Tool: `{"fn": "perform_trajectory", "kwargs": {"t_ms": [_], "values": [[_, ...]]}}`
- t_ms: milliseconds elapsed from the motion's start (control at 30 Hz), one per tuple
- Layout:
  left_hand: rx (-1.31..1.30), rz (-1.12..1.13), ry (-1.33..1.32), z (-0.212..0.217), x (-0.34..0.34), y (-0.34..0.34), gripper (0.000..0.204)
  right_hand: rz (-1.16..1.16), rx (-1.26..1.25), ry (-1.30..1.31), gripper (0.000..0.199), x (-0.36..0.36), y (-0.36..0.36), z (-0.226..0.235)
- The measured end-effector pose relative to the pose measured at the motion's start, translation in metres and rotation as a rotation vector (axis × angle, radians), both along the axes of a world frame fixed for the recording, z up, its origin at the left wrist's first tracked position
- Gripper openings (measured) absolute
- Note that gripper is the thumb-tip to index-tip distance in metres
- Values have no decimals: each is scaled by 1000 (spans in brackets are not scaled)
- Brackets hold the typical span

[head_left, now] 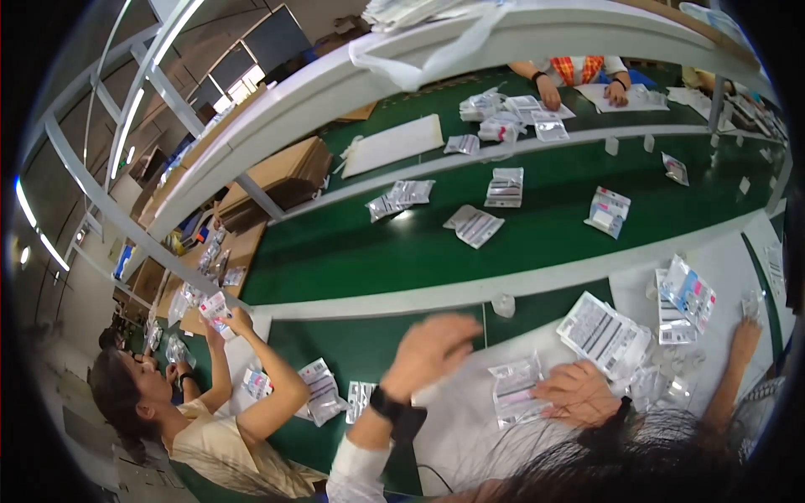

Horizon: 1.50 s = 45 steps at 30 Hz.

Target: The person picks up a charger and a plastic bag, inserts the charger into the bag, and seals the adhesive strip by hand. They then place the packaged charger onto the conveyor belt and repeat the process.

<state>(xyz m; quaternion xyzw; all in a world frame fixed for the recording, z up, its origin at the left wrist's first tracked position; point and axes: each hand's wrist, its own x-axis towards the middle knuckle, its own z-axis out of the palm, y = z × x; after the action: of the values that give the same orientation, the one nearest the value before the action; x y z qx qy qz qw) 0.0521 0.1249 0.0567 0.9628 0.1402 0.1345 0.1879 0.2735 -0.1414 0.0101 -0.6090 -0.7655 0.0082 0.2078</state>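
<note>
Two hands were at the white worktop (453, 427): the left hand (434, 350) hung above its far left corner, fingers loosely extended, palm hidden; the right hand (579, 392) rested on a clear packet (513, 386) inside the left edge, though whether it pinched it I could not tell. Printed packets (605, 335) overlapped toward the far edge. Beyond, silver packets (475, 225) dotted a green belt (335, 260).
</note>
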Motion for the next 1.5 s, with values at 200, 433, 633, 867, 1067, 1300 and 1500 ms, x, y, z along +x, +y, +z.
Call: {"fn": "perform_trajectory", "kwargs": {"t_ms": [200, 433, 633, 867, 1067, 1300, 1500], "values": [[205, 742, 126, -19, 108, 241, 86, 51, -15, 63, 38, 0, -12, 2], [-166, 1204, 154, -47, 189, 358, 95, -58, -341, 231, 43, -3, -12, 0], [115, 1208, 259, -73, 164, 375, 60, -16, -247, 233, 41, 9, -11, -11], [428, 1040, -6, -104, 90, 377, 27, 69, -134, 249, 40, 12, -13, 2], [517, 738, 235, -58, -9, 288, 21, 53, 83, 351, 40, 8, -21, 22], [388, 946, 378, -73, -118, 122, 29, 84, -104, 762, 41, 11, -28, -37], [621, 770, -58, -2, -74, -6, 31, 61, 19, 116, 41, 8, -16, -25]]}}
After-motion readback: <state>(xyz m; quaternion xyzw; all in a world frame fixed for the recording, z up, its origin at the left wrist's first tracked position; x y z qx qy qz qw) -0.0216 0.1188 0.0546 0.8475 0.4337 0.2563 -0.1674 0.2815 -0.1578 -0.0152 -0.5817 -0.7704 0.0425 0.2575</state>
